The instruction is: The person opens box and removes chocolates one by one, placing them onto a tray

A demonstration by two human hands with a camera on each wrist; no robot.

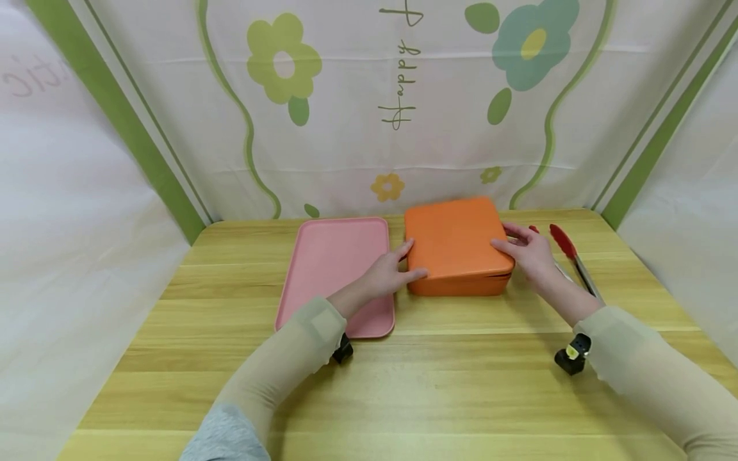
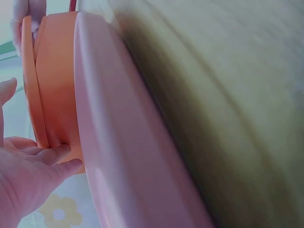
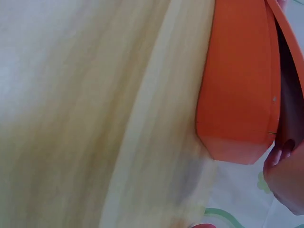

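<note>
An orange box stands near the back of the table, with an orange lid on top. The lid tilts: along its right side a dark gap opens between it and the box, while its left side sits low. My right hand pinches the lid's right edge, thumb on top and fingertips curled underneath. At the left side my left hand holds the lid's edge. Its fingers lie against the edge and box wall, and the thumb reaches over the front left corner. The box's inside is hidden.
A pink tray lies left of the box, under my left forearm. Red-tipped metal tongs lie to the right, partly behind my right hand and wrist. A flowered cloth hangs right behind the wooden table.
</note>
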